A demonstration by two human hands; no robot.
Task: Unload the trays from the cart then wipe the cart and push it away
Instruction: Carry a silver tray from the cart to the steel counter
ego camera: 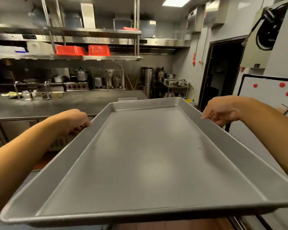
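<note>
A large empty metal tray [145,155] fills the lower middle of the head view, held level in the air in front of me. My left hand [75,121] grips its left long rim, fingers curled under the edge. My right hand [220,112] grips the right long rim the same way. The tray's far short end points toward a dark counter [70,105]. The cart is mostly hidden under the tray; only dark rails [239,221] show at the bottom right.
A steel counter with taps and small items runs across the left. Behind it stand pots and a stove. Overhead shelves hold red baskets [99,50]. A dark doorway [221,72] opens at right, beside a whiteboard [269,95] with red magnets.
</note>
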